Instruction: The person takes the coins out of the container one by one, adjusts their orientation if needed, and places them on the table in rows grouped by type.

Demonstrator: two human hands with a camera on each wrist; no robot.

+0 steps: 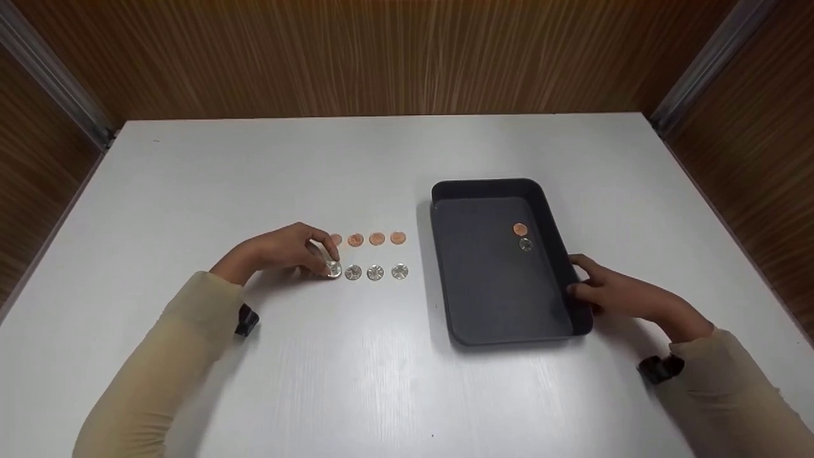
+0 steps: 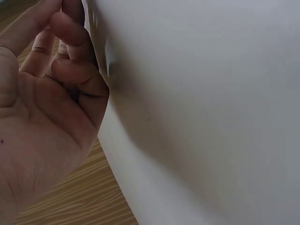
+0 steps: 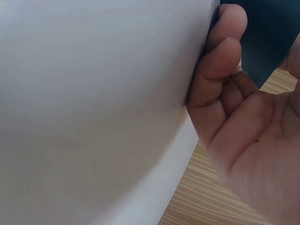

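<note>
Two short rows of coins lie on the white table (image 1: 267, 172): copper coins (image 1: 377, 238) behind, silver coins (image 1: 375, 272) in front. My left hand (image 1: 327, 264) is at the left end of the silver row, its fingertips pinching the leftmost silver coin (image 1: 334, 270), and it partly hides the leftmost copper coin (image 1: 336, 239). In the left wrist view its fingers (image 2: 70, 70) are curled against the table. My right hand (image 1: 582, 280) holds the right wall of the black tray (image 1: 445, 191). A copper coin (image 1: 519, 229) and a silver coin (image 1: 526, 243) lie inside the tray. The dark tray (image 3: 272, 28) shows beyond my right fingertips (image 3: 225, 51).
Wood-panelled walls (image 1: 381, 57) close in the table at the back and both sides, with metal corner rails (image 1: 57, 83). Both arms wear beige sleeves (image 1: 165, 356) with a black wrist mount (image 1: 247, 320) on each.
</note>
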